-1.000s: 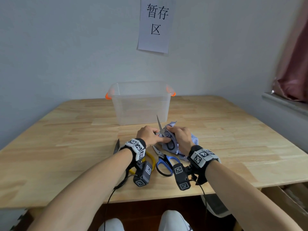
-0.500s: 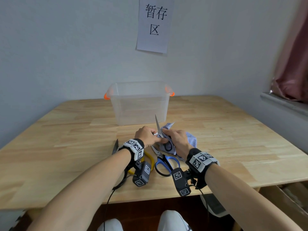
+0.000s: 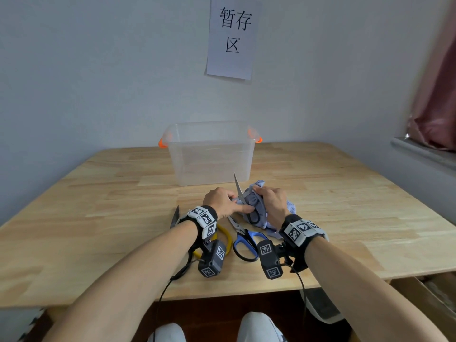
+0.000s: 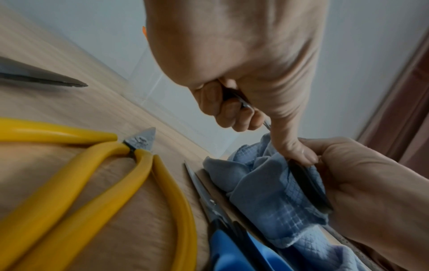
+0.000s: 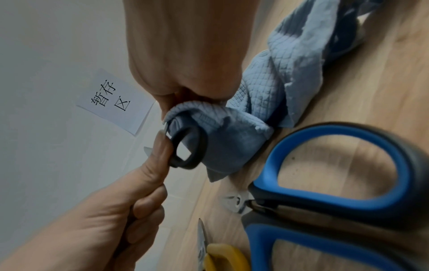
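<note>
While the left hand point(image 3: 220, 202) grips the black-handled scissors point(image 3: 238, 190), the right hand point(image 3: 275, 206) bunches the blue cloth point(image 3: 251, 203) round their handle; the bin point(image 3: 209, 160) stands just beyond.

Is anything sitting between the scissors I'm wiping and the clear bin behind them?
Nothing visible. Only bare table lies between the black-handled scissors, held in the left hand, and the clear bin. The blue-handled scissors and yellow-handled cutters lie nearer the person, off that path.

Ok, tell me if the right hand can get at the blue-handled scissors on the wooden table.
Probably, once freed: the blue-handled scissors lie uncovered nearby, but the right hand grips the blue cloth.
</note>
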`<control>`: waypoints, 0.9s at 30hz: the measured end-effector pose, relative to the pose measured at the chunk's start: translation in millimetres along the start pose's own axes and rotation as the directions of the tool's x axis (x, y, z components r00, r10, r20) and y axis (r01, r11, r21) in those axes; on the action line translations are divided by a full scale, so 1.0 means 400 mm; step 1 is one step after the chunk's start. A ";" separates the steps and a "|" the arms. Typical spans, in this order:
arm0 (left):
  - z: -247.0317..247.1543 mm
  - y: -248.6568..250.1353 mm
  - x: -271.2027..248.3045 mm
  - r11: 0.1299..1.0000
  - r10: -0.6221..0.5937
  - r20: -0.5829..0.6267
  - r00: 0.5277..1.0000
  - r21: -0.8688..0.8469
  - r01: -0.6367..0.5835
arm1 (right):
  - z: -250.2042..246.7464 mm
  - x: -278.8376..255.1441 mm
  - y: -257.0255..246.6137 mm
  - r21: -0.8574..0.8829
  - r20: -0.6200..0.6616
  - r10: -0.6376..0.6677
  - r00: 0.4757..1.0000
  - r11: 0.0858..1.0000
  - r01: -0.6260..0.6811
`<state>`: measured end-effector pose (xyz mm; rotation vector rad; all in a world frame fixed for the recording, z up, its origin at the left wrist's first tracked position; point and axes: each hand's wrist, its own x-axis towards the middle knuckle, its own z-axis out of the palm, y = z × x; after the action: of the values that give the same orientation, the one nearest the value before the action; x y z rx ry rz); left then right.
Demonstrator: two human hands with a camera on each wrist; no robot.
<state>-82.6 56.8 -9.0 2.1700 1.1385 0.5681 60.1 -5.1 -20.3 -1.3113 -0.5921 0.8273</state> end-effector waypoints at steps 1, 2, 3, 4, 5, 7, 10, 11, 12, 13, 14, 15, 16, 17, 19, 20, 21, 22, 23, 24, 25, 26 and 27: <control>-0.001 -0.002 0.001 1.000 0.001 0.001 1.000 -0.002 -0.001 | 0.000 0.002 0.000 -0.003 -0.001 -0.004 1.000 1.000 0.004; -0.003 -0.003 0.002 1.000 0.002 0.001 1.000 -0.002 -0.002 | 0.000 0.004 0.000 -0.010 -0.009 -0.002 1.000 1.000 0.002; -0.004 -0.004 0.002 1.000 0.001 0.002 1.000 -0.005 -0.001 | 0.001 0.008 0.002 -0.011 -0.021 -0.004 1.000 1.000 0.004; -0.005 -0.004 0.002 1.000 -0.001 0.000 1.000 -0.009 0.001 | 0.002 0.011 0.002 -0.013 -0.032 -0.010 0.999 1.000 0.010; -0.005 -0.005 0.002 1.000 -0.004 0.000 1.000 -0.014 0.004 | 0.002 0.013 0.003 -0.019 -0.040 -0.021 0.999 1.000 0.021; -0.004 -0.008 0.004 1.000 -0.006 0.004 1.000 -0.024 0.006 | 0.001 0.018 0.004 -0.026 -0.047 -0.025 0.999 0.999 0.024; -0.005 -0.012 0.005 1.000 0.000 -0.003 1.000 -0.020 0.000 | -0.001 0.030 0.010 -0.044 -0.025 -0.036 0.999 0.998 0.035; -0.006 -0.014 0.005 1.000 0.001 -0.002 1.000 -0.019 -0.001 | -0.001 0.033 0.013 -0.049 -0.027 -0.041 0.999 0.998 0.040; -0.007 -0.015 0.006 1.000 0.000 -0.002 1.000 -0.019 0.000 | 0.001 0.034 0.013 -0.054 -0.031 -0.041 0.999 0.998 0.039; -0.008 -0.017 0.006 1.000 -0.003 -0.002 1.000 -0.020 0.003 | 0.001 0.035 0.013 -0.049 -0.036 -0.040 0.999 0.998 0.038; -0.008 -0.019 0.006 1.000 -0.004 -0.002 1.000 -0.020 0.004 | 0.001 0.037 0.013 -0.047 -0.037 -0.048 0.998 0.998 0.046; -0.009 -0.020 0.006 1.000 -0.003 0.000 1.000 -0.020 0.003 | -0.001 0.039 0.013 -0.048 -0.041 -0.056 0.998 0.997 0.054; -0.009 -0.022 0.006 1.000 -0.001 0.001 1.000 -0.020 0.001 | -0.003 0.040 0.014 -0.055 -0.041 -0.060 0.997 0.997 0.057; -0.009 -0.024 0.005 1.000 0.001 0.004 1.000 -0.020 -0.001 | -0.006 0.045 0.016 -0.063 -0.045 -0.061 0.997 0.996 0.058; -0.010 -0.027 0.004 1.000 0.006 0.007 1.000 -0.017 -0.006 | -0.012 0.050 0.017 -0.081 -0.049 -0.077 0.996 0.994 0.073; -0.009 -0.028 0.004 1.000 0.006 0.006 1.000 -0.015 -0.006 | -0.015 0.048 0.013 -0.096 -0.052 -0.085 0.995 0.992 0.080; -0.010 -0.030 0.002 1.000 0.006 0.004 1.000 -0.014 -0.006 | -0.020 0.050 0.010 -0.105 -0.064 -0.089 0.994 0.991 0.082; -0.011 -0.032 0.001 1.000 0.003 0.000 1.000 -0.015 -0.003 | -0.027 0.053 0.004 -0.108 -0.081 -0.092 0.992 0.991 0.083; -0.015 -0.036 -0.002 1.000 0.001 -0.008 1.000 -0.022 -0.001 | -0.037 0.059 -0.001 -0.103 -0.111 -0.090 0.990 0.992 0.079; -0.019 -0.040 -0.004 0.999 -0.009 -0.022 1.000 -0.038 0.008 | -0.049 0.061 -0.010 -0.101 -0.140 -0.085 0.986 0.992 0.071; -0.025 -0.045 -0.005 0.999 -0.021 -0.039 0.999 -0.049 0.019 | -0.060 0.064 -0.017 -0.101 -0.154 -0.082 0.985 0.993 0.066; -0.032 -0.050 -0.006 0.998 -0.033 -0.058 0.998 -0.054 0.030 | -0.070 0.069 -0.022 -0.117 -0.133 -0.080 0.988 0.991 0.065; -0.038 -0.053 -0.007 0.998 -0.041 -0.069 0.997 -0.054 0.037 | -0.075 0.072 -0.024 -0.149 -0.092 -0.080 0.993 0.987 0.065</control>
<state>-105.8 68.7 -13.0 2.0934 1.1872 0.6543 102.4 -0.1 -18.2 -1.4462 -0.6283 0.6659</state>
